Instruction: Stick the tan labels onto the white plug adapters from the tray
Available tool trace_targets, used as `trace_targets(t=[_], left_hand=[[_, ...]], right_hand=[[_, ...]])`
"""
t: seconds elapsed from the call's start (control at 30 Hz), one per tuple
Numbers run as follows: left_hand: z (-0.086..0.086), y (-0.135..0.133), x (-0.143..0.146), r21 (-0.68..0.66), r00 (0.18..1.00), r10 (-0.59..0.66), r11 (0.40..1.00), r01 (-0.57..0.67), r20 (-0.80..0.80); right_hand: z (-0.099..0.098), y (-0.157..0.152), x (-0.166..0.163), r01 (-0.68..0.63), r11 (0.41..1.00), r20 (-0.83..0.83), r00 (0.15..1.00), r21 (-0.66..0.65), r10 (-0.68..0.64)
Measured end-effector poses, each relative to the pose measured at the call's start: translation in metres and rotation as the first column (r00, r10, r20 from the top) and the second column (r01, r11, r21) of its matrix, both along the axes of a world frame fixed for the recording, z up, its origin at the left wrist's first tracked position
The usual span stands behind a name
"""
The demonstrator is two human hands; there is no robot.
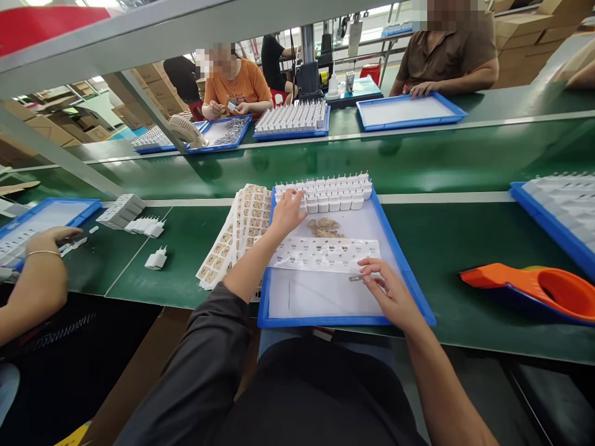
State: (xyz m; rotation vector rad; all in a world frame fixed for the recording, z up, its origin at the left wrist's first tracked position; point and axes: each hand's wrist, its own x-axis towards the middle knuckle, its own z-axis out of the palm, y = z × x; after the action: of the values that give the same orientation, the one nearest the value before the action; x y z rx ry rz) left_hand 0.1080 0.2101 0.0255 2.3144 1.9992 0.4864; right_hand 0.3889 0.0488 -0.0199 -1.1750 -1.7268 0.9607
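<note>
My left hand [287, 214] reaches to the near left end of the rows of white plug adapters [332, 192], its fingers curled round one of them. My right hand [388, 288] pinches a small flat greyish strip [356, 279] between thumb and fingers. Just beyond that strip, a white sticker sheet [320, 254] with several small printed marks lies across the blue-rimmed tray [404, 260]. A little heap of brownish peeled pieces [324, 227] lies between the sheet and the adapters.
Sheets of tan labels [251, 217] fan out left of the tray. Loose adapters [157, 258] and a co-worker's hand [58, 238] are further left. An orange-and-blue scoop-like object [534, 288] lies right. Across the green bench sit other people, with trays [411, 110] before them.
</note>
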Motion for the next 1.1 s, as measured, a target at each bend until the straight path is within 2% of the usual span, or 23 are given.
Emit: trace_targets(t=[0.13,0.27,0.33,0.37,0.4,0.43,0.5,0.57,0.6,0.63,0.7,0.8,0.9,1.0,1.1], left_hand=[[-0.009,0.014,0.008,0.026,0.999,-0.022,0.999,0.023,-0.041],[-0.002,0.007,0.001,0.003,0.999,-0.034,0.999,0.034,0.017],[0.005,-0.010,-0.008,-0.022,0.987,-0.027,0.999,0.031,0.156],[0.008,-0.022,-0.013,-0.042,0.955,-0.030,0.998,0.044,0.296],[0.010,-0.037,-0.017,-0.066,0.883,-0.032,0.995,0.071,0.468],[0.010,-0.054,-0.020,-0.088,0.763,-0.028,0.990,0.110,0.646],[0.006,-0.091,-0.022,-0.128,0.462,0.025,0.973,0.192,0.886],[-0.001,-0.125,-0.020,-0.170,0.197,0.121,0.953,0.251,0.973],[-0.005,-0.140,-0.017,-0.192,0.097,0.172,0.942,0.274,0.980],[-0.009,-0.152,-0.014,-0.213,0.021,0.216,0.931,0.297,0.976],[-0.016,-0.170,-0.008,-0.239,-0.068,0.275,0.914,0.328,0.959],[-0.021,-0.181,-0.001,-0.218,-0.109,0.263,0.923,0.317,0.959],[-0.026,-0.185,0.002,-0.131,-0.078,0.159,0.952,0.276,0.984],[-0.032,-0.188,0.000,-0.053,-0.009,0.058,0.952,0.302,0.998],[-0.036,-0.192,0.000,-0.050,0.032,0.041,0.924,0.380,0.999]], right_hand=[[-0.005,-0.002,0.005,0.050,0.998,-0.041,0.998,0.036,-0.049],[-0.011,-0.003,0.008,0.093,0.996,-0.063,0.994,0.001,-0.093],[-0.013,-0.004,0.008,0.108,0.994,-0.048,0.993,-0.009,-0.108],[-0.013,-0.004,0.009,0.109,0.994,-0.040,0.993,-0.012,-0.109],[-0.014,-0.005,0.009,0.107,0.994,-0.039,0.993,-0.012,-0.108],[-0.014,-0.005,0.009,0.105,0.994,-0.042,0.994,-0.011,-0.105],[-0.013,-0.005,0.009,0.100,0.995,-0.054,0.993,-0.014,-0.100],[-0.010,-0.006,0.005,0.086,0.996,-0.083,0.993,-0.018,-0.087],[-0.008,-0.007,0.001,0.066,0.998,-0.115,0.991,-0.017,-0.068],[-0.004,-0.008,-0.004,0.035,0.999,-0.155,0.987,-0.016,-0.037],[0.006,-0.011,-0.019,-0.055,0.998,-0.252,0.966,-0.015,0.050],[0.024,-0.018,-0.048,-0.212,0.977,-0.370,0.910,-0.028,0.187],[0.038,-0.024,-0.073,-0.315,0.949,-0.461,0.844,-0.015,0.273],[0.043,-0.026,-0.087,-0.329,0.944,-0.526,0.805,-0.008,0.275],[0.041,-0.024,-0.090,-0.292,0.955,-0.551,0.804,-0.041,0.222]])
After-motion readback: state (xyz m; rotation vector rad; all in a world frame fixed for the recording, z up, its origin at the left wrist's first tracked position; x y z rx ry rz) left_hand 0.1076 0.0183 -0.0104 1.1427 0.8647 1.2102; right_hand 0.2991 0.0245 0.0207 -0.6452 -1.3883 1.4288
